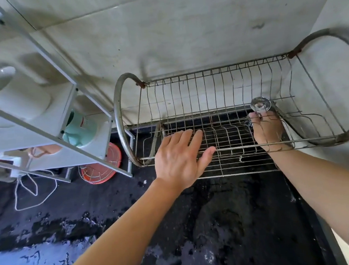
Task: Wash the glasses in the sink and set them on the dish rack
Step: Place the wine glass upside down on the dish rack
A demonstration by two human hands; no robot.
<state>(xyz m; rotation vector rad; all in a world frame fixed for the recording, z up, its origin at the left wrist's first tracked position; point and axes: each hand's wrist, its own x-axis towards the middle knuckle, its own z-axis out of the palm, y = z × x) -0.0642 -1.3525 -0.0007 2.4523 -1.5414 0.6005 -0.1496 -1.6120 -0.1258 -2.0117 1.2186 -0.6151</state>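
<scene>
**Setting a glass (260, 104) into the dish rack (118, 116)**

Nearest of all, on the wrist side of the grip, the dark counter (228, 222) lies puddled with water, so I judge the glass to be wet too (and the fingers with it). That is the hazard. A slick glass can slide through the hold. Let go before it sits squarely, it could tip and knock against the metal. The wires under the grip are widely spaced, so a rim resting on one wire alone would rock.

Left of the grip, the left hand (180, 161) lies flat with its fingers straight and together across the front rail (233, 148) and the lower grid. It holds nothing and seems to steady the rack.

The right hand (268, 131) reaches over the same rail into the rack's right end, fingers curled round the glass, which is so clear that the hand shows through it. Just beyond the fingertips stands the glass's round, thick end, probably the base, so it looks mouth-down. I cannot tell whether it touches the wires yet.

Farther behind the grip rise the back wires (207, 88), then the pale wall (183, 37).
</scene>
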